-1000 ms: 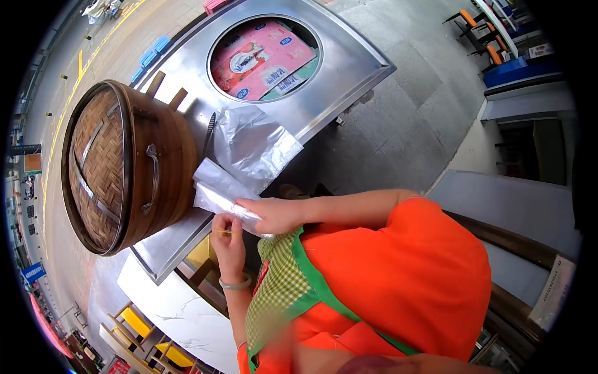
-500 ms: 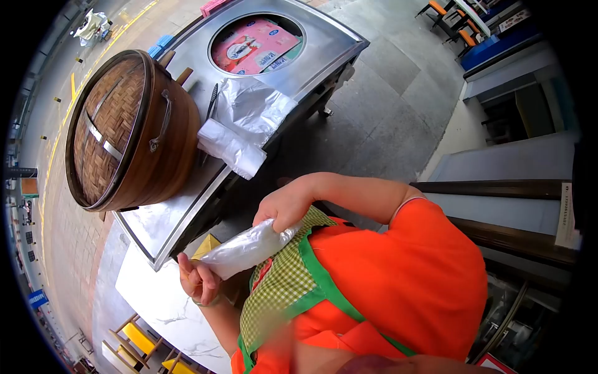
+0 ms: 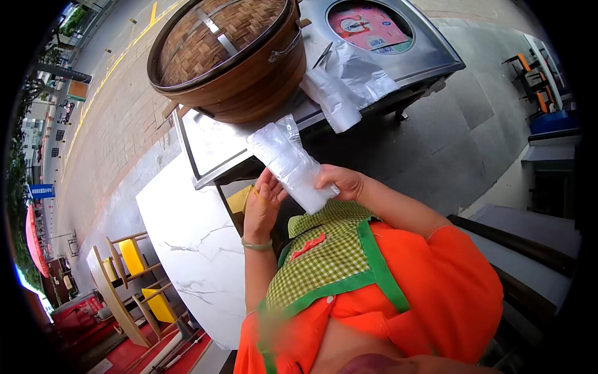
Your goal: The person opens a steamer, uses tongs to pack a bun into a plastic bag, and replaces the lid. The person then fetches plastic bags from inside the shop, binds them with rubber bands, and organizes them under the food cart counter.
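A white plastic bag roll (image 3: pixel 289 165) hangs at a slant above the green checked apron (image 3: pixel 327 252). My right hand (image 3: pixel 339 181) grips its lower right side, thumb on top. Beside its left edge is my left hand (image 3: pixel 265 198), palm turned up and fingers loosely apart, with a thin yellow band across them and a pale bangle on the wrist. Some fingertips lie close to the roll, and contact is unclear. A second roll of clear bags (image 3: pixel 333 103) rests at the metal cart's edge, next to a loose plastic sheet (image 3: pixel 361 71) and tongs (image 3: pixel 322 55).
A large bamboo steamer (image 3: pixel 249 81) with a woven lid stands on the metal cart (image 3: pixel 430 53). Pink printed cartons (image 3: pixel 367 28) show in the cart's round opening. To the left are a white marble-patterned table (image 3: pixel 193 243) and chairs with yellow seats (image 3: pixel 131 255).
The view has shifted, so the cart and steamer sit higher and further right. The held roll has been raised from the apron and tilted the other way. My left hand has opened more.
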`<action>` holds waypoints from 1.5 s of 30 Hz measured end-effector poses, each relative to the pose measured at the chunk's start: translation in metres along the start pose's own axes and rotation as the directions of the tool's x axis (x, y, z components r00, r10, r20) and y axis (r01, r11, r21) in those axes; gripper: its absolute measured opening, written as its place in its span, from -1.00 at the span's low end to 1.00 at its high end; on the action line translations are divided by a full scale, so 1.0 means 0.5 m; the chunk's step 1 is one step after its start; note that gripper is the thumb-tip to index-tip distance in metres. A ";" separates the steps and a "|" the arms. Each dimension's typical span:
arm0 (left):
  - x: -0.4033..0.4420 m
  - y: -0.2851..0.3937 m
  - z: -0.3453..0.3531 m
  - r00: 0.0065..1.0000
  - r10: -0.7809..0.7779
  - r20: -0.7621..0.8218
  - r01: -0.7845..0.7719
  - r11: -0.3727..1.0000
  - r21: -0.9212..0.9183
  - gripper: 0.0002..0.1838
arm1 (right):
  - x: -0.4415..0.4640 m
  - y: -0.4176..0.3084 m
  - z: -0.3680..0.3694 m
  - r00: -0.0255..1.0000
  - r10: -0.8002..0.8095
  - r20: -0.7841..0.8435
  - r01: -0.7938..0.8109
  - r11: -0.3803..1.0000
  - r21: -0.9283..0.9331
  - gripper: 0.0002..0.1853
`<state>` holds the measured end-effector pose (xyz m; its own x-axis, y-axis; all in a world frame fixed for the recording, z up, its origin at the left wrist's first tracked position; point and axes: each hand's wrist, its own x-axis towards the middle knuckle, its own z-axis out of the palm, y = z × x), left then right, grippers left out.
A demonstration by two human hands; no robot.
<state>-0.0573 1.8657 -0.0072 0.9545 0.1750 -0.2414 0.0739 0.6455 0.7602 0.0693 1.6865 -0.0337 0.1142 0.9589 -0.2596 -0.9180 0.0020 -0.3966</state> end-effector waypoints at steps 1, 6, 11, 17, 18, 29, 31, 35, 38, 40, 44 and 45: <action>-0.001 -0.015 -0.027 0.996 -0.039 -0.079 0.046 0.995 0.092 -0.39 | 0.016 0.011 -0.004 1.000 0.022 0.017 -0.022 1.000 0.003 -0.39; 0.009 -0.018 -0.042 0.961 0.153 -0.229 -0.042 0.902 0.430 -0.73 | 0.071 0.058 -0.020 0.971 -0.221 -0.092 0.127 0.801 -0.586 -0.31; 0.014 0.015 0.045 0.929 0.338 -0.153 -0.014 0.444 0.896 -0.56 | 0.079 0.032 0.033 0.905 -0.422 -0.054 0.273 0.674 -0.687 -0.27; 0.030 0.020 -0.045 0.973 0.064 -0.220 0.073 0.821 0.566 -0.60 | 0.088 0.040 -0.008 0.933 -0.216 -0.289 0.142 0.956 -0.257 -0.54; 0.034 0.024 -0.063 0.972 0.002 -0.234 0.093 0.915 0.393 -0.60 | 0.085 0.036 -0.013 0.934 -0.210 -0.289 0.137 0.958 -0.254 -0.54; 0.027 0.016 -0.025 0.944 0.328 -0.029 -0.068 0.282 0.957 -0.46 | 0.081 0.011 -0.038 0.970 -0.076 -0.229 0.092 0.994 0.060 -0.56; 0.026 0.010 -0.011 0.938 0.347 -0.005 -0.074 0.212 0.974 -0.47 | 0.078 0.011 -0.036 0.966 -0.090 -0.241 0.106 0.993 0.054 -0.56; 0.039 -0.022 0.005 0.896 0.442 -0.031 -0.072 0.216 0.974 -0.58 | 0.074 0.021 -0.029 0.951 -0.091 -0.295 0.087 0.996 -0.024 -0.56; 0.049 -0.039 -0.017 0.832 0.533 -0.156 -0.024 0.316 0.948 -0.73 | 0.069 0.035 -0.030 0.955 -0.087 -0.282 0.076 0.996 -0.050 -0.56; 0.048 -0.037 -0.039 0.799 0.559 -0.221 -0.020 0.392 0.920 -0.81 | 0.070 0.040 -0.039 0.959 -0.088 -0.270 0.075 0.996 -0.057 -0.55; 0.031 -0.011 -0.075 0.729 0.605 -0.320 0.004 0.465 0.885 -0.92 | 0.073 0.074 -0.126 0.940 -0.084 -0.330 0.071 0.996 -0.049 -0.54; 0.024 -0.011 -0.089 0.744 0.593 -0.306 0.029 0.429 0.903 -0.92 | 0.072 0.089 -0.155 0.918 -0.105 -0.382 0.036 0.982 -0.183 -0.52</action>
<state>-0.0591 1.8972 -0.0412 0.6658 0.7411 0.0867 0.3203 -0.3888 0.8638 0.0621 1.6991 -0.1288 0.3461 0.7720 -0.5331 -0.8280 -0.0158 -0.5605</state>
